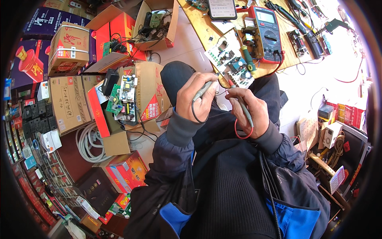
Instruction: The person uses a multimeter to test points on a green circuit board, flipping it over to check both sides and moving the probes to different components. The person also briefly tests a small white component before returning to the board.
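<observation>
My left hand (190, 97) is closed around a grey test probe (202, 91) with a black lead. In my right hand (256, 110) is a second grey test probe (245, 110), whose lead is red. Both probes point toward the near edge of a white circuit board (225, 56) crowded with components; whether the tips touch it I cannot tell. That board lies at the near edge of the wooden table. Beside it stands a red and dark grey multimeter (266, 34) with a lit screen. A screwdriver with a green handle (248, 59) rests across the board's right side.
On the wooden table (199, 24) are a phone (222, 8), pliers (284, 14) and several small boards. To the left, an open carton (157, 26) holds boards and cables, and more boards (127, 95) lie on another carton. A coiled white hose (89, 143) is beside the boxes.
</observation>
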Tool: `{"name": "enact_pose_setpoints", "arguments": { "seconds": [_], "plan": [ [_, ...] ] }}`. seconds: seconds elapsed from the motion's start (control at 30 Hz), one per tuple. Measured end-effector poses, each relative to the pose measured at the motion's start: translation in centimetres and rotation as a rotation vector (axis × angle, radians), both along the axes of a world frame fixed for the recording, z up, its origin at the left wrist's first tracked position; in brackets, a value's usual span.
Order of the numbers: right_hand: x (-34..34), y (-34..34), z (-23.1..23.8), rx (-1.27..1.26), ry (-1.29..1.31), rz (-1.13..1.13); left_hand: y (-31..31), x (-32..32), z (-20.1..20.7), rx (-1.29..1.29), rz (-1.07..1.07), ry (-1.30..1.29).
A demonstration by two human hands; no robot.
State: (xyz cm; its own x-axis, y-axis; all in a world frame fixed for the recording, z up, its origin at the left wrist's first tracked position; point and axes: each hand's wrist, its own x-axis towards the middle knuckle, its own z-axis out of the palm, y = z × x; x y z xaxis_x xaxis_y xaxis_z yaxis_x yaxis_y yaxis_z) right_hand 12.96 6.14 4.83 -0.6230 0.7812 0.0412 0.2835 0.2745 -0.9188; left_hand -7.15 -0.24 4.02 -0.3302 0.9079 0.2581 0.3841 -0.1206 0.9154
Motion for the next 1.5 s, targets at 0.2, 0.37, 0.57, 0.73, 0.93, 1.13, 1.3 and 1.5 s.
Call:
{"name": "enact_pose_setpoints", "arguments": {
  "seconds": [0.2, 0.37, 0.57, 0.73, 0.93, 1.13, 1.3, 1.5],
  "plan": [
    [0.0, 0.0, -0.3, -0.014, -0.019, -0.005, -0.6, 0.6, -0.4, 0.011, 0.010, 0.000],
    [-0.2, 0.1, -0.9, -0.018, -0.021, -0.019, -0.6, 1.1, -1.0, 0.006, 0.015, -0.014],
    [-0.1, 0.2, -1.2, -0.041, -0.021, -0.012, -0.4, 1.0, -1.3, 0.010, 0.013, -0.011],
    [-0.2, 0.2, -1.2, -0.047, -0.007, -0.008, -0.4, 1.0, -1.2, 0.014, 0.012, -0.007],
    [-0.3, 0.1, -1.1, -0.041, -0.008, -0.022, -0.4, 1.0, -1.2, 0.008, 0.012, 0.003],
    [-0.3, 0.1, -1.1, -0.052, -0.006, -0.018, -0.4, 1.0, -1.2, 0.004, 0.009, -0.006],
    [-0.4, 0.1, -0.9, -0.079, -0.005, -0.019, -0.4, 1.0, -1.3, 0.020, 0.012, 0.002],
    [-0.4, 0.0, -0.9, -0.079, -0.005, -0.021, -0.5, 1.1, -1.1, -0.006, 0.021, 0.017]
  ]
}}
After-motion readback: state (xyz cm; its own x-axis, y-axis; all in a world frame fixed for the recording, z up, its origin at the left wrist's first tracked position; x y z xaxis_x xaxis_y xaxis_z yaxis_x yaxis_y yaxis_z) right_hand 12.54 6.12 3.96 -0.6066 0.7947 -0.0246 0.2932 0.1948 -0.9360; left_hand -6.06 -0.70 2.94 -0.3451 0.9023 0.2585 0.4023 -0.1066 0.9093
